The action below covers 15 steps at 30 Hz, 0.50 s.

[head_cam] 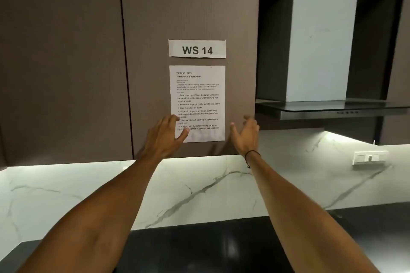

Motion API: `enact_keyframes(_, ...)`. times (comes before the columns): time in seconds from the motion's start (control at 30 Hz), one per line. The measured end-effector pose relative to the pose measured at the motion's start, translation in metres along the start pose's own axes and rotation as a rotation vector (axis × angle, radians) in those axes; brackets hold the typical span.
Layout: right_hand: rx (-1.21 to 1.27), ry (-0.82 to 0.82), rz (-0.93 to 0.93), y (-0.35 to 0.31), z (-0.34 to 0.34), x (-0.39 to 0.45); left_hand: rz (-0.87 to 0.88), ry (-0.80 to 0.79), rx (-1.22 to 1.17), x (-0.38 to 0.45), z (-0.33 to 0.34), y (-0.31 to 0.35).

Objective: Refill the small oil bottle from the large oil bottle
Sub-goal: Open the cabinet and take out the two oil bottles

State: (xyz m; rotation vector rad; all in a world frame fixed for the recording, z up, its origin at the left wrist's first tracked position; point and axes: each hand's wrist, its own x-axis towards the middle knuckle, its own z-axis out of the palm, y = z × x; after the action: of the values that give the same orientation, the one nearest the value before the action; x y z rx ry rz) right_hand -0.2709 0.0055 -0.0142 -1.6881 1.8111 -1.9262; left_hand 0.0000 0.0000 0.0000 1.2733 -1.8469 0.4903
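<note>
Neither oil bottle is in view. Both my arms are raised toward a brown wall cabinet (188, 6). My left hand (165, 134) lies flat over the lower left corner of a printed task sheet (199, 99) taped to the cabinet door, fingers spread and holding nothing. My right hand (245, 132) hovers just right of the sheet, near the cabinet's right edge, with fingers apart and empty. A thin black band circles my right wrist.
A paper label reading "WS 14" (197, 49) is taped above the sheet. A range hood (319, 46) hangs to the right. Below runs a lit white marble backsplash (199, 188) with a wall socket (370, 157), and a black countertop (221, 248) lies at the bottom.
</note>
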Motion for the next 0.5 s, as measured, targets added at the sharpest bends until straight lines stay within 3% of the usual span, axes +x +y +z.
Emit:
enact_keyframes(0.13,-0.048,-0.056,0.145,0.011,-0.014,0.027,-0.078,-0.176,-0.014,0.009,0.004,0.006)
enact_keyframes(0.3,0.022,-0.137,0.269,0.028,-0.02,0.059,-0.234,-0.528,-0.432,0.023,0.02,0.024)
enact_keyframes(0.5,0.227,-0.24,0.337,0.047,-0.016,0.08,-0.389,-0.476,-0.642,0.017,0.043,0.061)
